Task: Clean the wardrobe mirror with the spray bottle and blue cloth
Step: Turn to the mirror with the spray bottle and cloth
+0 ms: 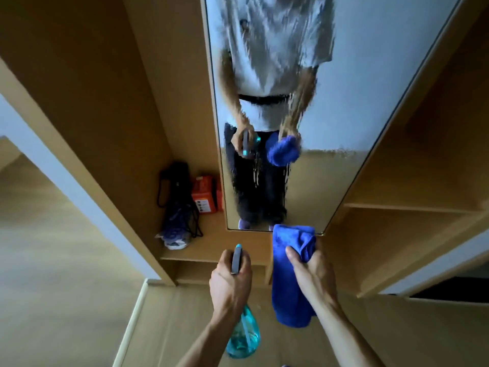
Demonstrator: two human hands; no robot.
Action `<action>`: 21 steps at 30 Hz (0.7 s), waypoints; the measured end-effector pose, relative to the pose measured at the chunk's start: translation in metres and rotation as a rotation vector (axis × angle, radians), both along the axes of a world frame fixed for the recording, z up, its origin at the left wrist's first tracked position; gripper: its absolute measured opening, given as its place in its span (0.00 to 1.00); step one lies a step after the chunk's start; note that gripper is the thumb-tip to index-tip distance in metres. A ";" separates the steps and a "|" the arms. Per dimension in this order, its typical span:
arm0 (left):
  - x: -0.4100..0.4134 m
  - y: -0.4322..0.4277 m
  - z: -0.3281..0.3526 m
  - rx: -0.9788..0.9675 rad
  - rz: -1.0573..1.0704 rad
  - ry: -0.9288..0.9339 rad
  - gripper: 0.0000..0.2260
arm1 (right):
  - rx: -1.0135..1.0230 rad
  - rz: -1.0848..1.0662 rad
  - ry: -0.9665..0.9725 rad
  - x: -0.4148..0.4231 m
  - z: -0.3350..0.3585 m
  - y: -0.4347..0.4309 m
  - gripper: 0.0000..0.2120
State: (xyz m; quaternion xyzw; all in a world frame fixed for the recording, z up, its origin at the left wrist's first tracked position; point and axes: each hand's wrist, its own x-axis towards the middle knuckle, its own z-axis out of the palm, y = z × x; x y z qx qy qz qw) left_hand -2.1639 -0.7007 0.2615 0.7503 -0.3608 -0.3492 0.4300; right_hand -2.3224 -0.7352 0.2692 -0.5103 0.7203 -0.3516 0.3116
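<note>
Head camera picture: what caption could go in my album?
Left hand holds the spray bottle, right hand grips the blue cloth before the wet, streaky wardrobe mirror.

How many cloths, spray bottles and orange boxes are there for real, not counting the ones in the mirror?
Cloths: 1, the blue cloth
Spray bottles: 1, the turquoise spray bottle
Orange boxes: 1, the orange box on the shelf beside the mirror
Total: 3
</note>
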 end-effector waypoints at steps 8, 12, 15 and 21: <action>0.016 0.001 -0.002 0.012 0.014 0.030 0.12 | 0.004 0.048 -0.047 0.027 -0.008 -0.005 0.15; 0.009 -0.004 0.001 0.025 -0.070 0.023 0.11 | 0.005 0.030 -0.017 0.017 -0.011 -0.002 0.15; -0.004 -0.006 0.000 0.028 -0.161 0.030 0.12 | 0.026 -0.017 0.017 0.001 -0.012 0.001 0.16; -0.050 -0.016 0.002 0.012 -0.345 0.024 0.14 | 0.083 -0.165 0.040 -0.041 -0.012 0.013 0.19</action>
